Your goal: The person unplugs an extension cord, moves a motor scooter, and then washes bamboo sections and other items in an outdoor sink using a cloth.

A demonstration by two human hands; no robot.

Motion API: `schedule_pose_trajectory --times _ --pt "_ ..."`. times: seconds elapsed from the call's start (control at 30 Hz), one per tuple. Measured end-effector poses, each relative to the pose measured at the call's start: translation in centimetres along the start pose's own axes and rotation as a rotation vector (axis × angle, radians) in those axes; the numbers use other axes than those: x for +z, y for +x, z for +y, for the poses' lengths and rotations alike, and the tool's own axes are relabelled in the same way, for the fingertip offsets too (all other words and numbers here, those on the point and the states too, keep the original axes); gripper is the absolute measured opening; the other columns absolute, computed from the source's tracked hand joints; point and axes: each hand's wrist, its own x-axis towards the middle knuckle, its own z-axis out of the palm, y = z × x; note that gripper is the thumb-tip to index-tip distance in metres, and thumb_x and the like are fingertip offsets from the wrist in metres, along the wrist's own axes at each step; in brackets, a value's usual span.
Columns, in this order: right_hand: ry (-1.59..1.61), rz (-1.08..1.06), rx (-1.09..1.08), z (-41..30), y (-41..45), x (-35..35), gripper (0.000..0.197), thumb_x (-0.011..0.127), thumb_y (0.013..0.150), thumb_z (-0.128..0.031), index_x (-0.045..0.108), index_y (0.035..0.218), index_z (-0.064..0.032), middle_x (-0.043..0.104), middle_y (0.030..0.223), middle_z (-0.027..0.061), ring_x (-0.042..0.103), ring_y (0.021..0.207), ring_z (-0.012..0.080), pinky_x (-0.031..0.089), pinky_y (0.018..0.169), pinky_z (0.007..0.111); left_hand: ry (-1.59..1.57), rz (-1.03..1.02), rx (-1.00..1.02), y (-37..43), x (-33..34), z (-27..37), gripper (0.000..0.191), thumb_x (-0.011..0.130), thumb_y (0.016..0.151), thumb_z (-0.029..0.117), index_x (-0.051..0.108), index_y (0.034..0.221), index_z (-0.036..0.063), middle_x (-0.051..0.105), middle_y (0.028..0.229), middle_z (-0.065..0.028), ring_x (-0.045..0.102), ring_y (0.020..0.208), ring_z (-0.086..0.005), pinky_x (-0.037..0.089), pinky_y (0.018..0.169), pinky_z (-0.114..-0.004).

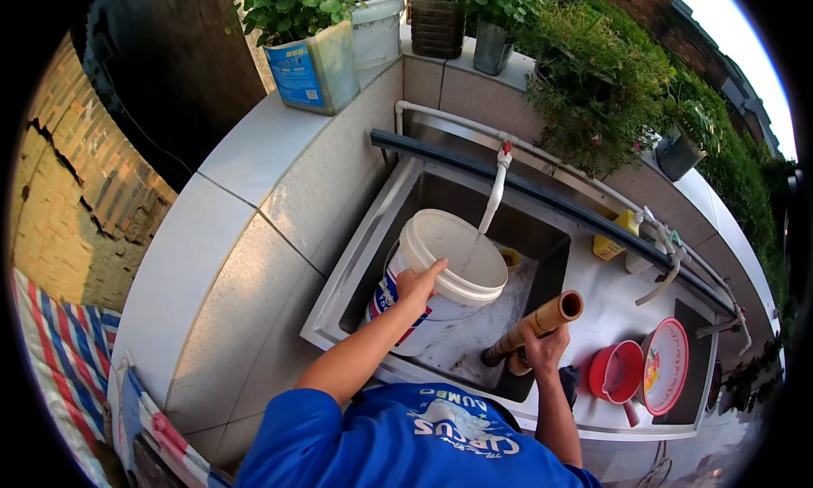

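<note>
My left hand (419,283) grips the near rim of a white plastic bucket (397,313), which leans to the right inside the stainless-steel sink basin (552,259). From the white faucet pipe (495,202) with a red valve handle, a thin stream of water falls into the bucket. My right hand (547,348) is around a hollow bamboo tube (540,319) that stands tilted in the basin's near right corner, its open end up. A second, shorter bamboo piece (517,364) shows just below it. Wet, foamy streaks cover the basin floor, and a yellowish object (510,257) lies behind the bucket.
On the steel drainboard (591,310) sit a red plastic dipper (615,370), a red-rimmed basin (665,367) and a yellow bottle (615,235). A dark rail (457,164) crosses behind the faucet. Potted plants (311,62) line the tiled ledge (222,196).
</note>
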Motion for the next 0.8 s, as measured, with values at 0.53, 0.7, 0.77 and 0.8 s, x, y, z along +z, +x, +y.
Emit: schedule_pose_trajectory --times 0.53,0.7,0.77,0.8 --pt "-0.013 0.024 0.009 0.5 0.2 0.3 0.046 0.082 0.074 -0.018 0.062 0.11 0.0016 0.071 0.095 0.0176 0.073 0.087 0.0332 0.057 0.081 0.042 0.452 0.049 0.436 0.3 -1.4 -1.7 0.063 0.087 0.074 0.046 0.07 0.096 -0.0106 0.075 0.09 -0.0241 0.074 0.078 -0.0354 0.058 0.079 -0.04" --pt "0.057 0.027 0.003 -0.2 0.2 0.4 0.047 0.081 0.073 -0.012 0.062 0.114 0.0004 0.068 0.098 0.0182 0.07 0.089 0.0364 0.056 0.081 0.044 0.421 0.096 0.341 3.1 -2.3 -2.6 0.062 0.087 0.074 0.038 0.072 0.107 -0.012 0.075 0.098 -0.0263 0.076 0.084 -0.0345 0.061 0.076 -0.041" --pt "0.057 0.044 0.028 0.3 0.0 -0.4 0.047 0.081 0.073 -0.012 0.062 0.114 0.0002 0.068 0.099 0.0183 0.07 0.089 0.0365 0.057 0.081 0.044 0.387 0.031 0.28 0.9 -1.0 -0.2 0.054 0.086 0.075 0.033 0.073 0.103 -0.0113 0.075 0.095 -0.0226 0.076 0.08 -0.0288 0.063 0.069 -0.038" --pt "0.073 0.043 0.032 0.3 0.1 -0.5 0.047 0.081 0.073 -0.012 0.062 0.114 -0.0001 0.068 0.099 0.0184 0.07 0.089 0.0367 0.057 0.081 0.044 0.338 -0.006 0.221 -0.1 -0.9 0.7 0.046 0.084 0.076 0.029 0.074 0.098 -0.0106 0.076 0.092 -0.0189 0.076 0.076 -0.023 0.065 0.061 -0.035"
